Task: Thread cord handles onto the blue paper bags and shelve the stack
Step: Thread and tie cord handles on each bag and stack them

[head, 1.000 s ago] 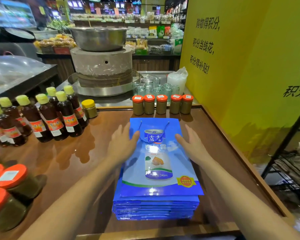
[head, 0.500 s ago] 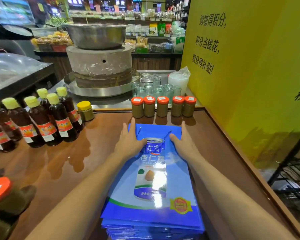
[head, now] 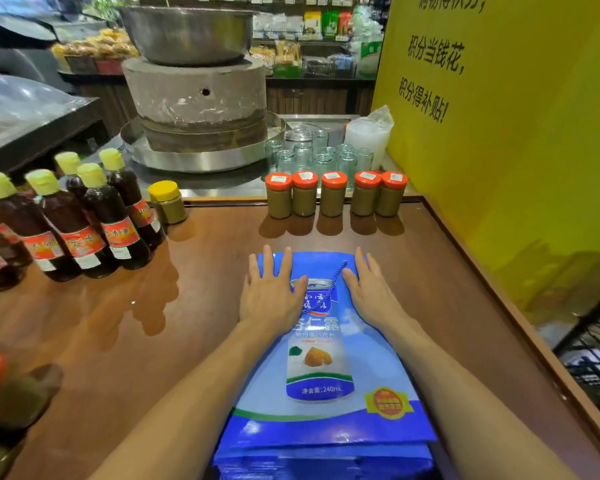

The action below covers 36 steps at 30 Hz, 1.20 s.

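Both hands sit further up the stack of glossy blue paper bags (head: 326,424) than a second ago. Left hand (head: 272,296): flat, fingers straight, pressing the top bag. Blue twisted cord handle (head: 338,271): threaded, between hands. Right hand (head: 369,292): flat likewise. Stack on brown wooden tabletop (head: 174,323); shelving apparently outstanding.

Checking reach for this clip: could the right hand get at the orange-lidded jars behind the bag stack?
Probably yes. The right hand lies flat on the blue bags, and only bare tabletop lies between it and the orange-lidded jars.
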Tool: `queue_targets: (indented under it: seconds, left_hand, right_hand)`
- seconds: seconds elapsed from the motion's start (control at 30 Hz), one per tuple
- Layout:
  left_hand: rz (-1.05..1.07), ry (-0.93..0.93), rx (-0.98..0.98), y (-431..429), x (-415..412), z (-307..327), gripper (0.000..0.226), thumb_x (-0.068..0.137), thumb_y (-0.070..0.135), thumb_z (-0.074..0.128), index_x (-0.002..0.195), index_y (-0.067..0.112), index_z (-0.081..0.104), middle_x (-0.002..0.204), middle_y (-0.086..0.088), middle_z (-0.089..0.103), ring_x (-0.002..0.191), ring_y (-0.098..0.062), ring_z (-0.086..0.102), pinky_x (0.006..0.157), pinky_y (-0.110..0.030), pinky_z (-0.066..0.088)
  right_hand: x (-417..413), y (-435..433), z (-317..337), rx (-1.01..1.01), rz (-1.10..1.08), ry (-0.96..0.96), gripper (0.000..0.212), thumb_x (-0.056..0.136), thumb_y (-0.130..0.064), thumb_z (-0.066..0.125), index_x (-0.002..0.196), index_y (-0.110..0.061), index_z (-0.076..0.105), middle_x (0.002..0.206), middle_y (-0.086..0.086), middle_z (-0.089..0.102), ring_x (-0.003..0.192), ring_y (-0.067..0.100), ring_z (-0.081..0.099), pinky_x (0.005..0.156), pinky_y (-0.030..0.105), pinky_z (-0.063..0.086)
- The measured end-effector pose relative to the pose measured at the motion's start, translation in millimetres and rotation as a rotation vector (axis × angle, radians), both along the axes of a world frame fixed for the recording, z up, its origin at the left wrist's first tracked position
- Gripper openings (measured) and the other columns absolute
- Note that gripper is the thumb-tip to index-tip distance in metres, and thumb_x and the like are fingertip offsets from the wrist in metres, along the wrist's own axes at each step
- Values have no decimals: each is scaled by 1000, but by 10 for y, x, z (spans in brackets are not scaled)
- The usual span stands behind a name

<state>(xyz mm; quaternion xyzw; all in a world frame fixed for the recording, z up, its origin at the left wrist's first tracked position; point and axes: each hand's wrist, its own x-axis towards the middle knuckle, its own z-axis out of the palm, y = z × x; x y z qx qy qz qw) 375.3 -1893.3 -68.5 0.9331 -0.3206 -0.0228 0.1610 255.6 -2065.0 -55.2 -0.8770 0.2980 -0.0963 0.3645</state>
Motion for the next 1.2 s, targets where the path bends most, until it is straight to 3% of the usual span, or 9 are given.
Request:
queue_targets:
  seconds: [0.2,0.33,0.43,0.53,0.67,0.8,0.97,1.1,1.2]
  left_hand:
    - [-31,65,24,-2,18,246,75,101,70,24,163,37,-3,172,-6,-12,158,-38,-10,125,-58,21]
    - [-59,108,-121,98,29,574,68,104,64,25,162,43,-5,173,-4,-13,158,-37,-7,123,-62,15]
    - [9,163,-301,400,13,807,72,105,60,33,164,35,-1,173,-7,8,156,-35,19,119,-55,31]
    - [192,354,-296,811,-183,861,73,102,63,41,154,12,35,152,-16,50,132,-35,54,105,-45,43]
    - [137,980,-332,1156,-521,627,74,84,83,54,119,21,69,119,3,72,102,-17,70,91,-38,54]
    - [222,965,-404,1115,-256,96,109,43,96,68,114,14,74,114,-7,77,99,-30,76,99,-49,57]
    - [212,993,-407,1145,-427,233,96,47,84,75,110,11,76,101,-7,80,89,-31,78,96,-50,59]
    - [155,1080,-413,1208,-418,255,91,58,73,87,122,11,71,114,-13,77,102,-36,75,104,-54,53]
    - [124,1214,-426,1244,-578,481,59,87,53,74,128,12,66,120,-14,75,107,-35,73,96,-46,57]
  right_hand:
    - [-60,-7,130,-20,-18,-71,73,107,-54,42,166,-31,6,172,4,16,151,22,35,110,37,48]
    - [-159,16,427,78,-144,-203,78,104,-62,39,167,-28,6,171,0,23,154,25,30,121,44,31]
    - [-392,12,627,183,-266,-49,94,94,-80,36,163,-17,24,167,9,32,151,33,36,120,48,31]
    - [-759,106,670,273,-229,121,101,81,-94,40,144,-15,47,147,13,48,135,33,49,117,42,35]
    - [-1057,324,628,528,-56,176,73,90,-81,43,129,-24,65,128,-3,68,115,19,64,109,36,42]
    - [-1068,452,580,622,-95,180,67,87,-80,55,120,-23,69,115,2,74,111,24,69,110,43,46]
    - [-1055,469,512,779,-161,92,40,95,-48,70,111,-12,70,90,11,79,73,25,75,69,34,60]
    - [-1089,477,476,856,-179,96,58,80,-50,85,117,-10,68,112,21,76,94,35,73,96,48,55]
    - [-1082,472,462,871,-210,102,53,79,-43,88,116,-10,67,106,18,78,99,35,75,103,52,55]
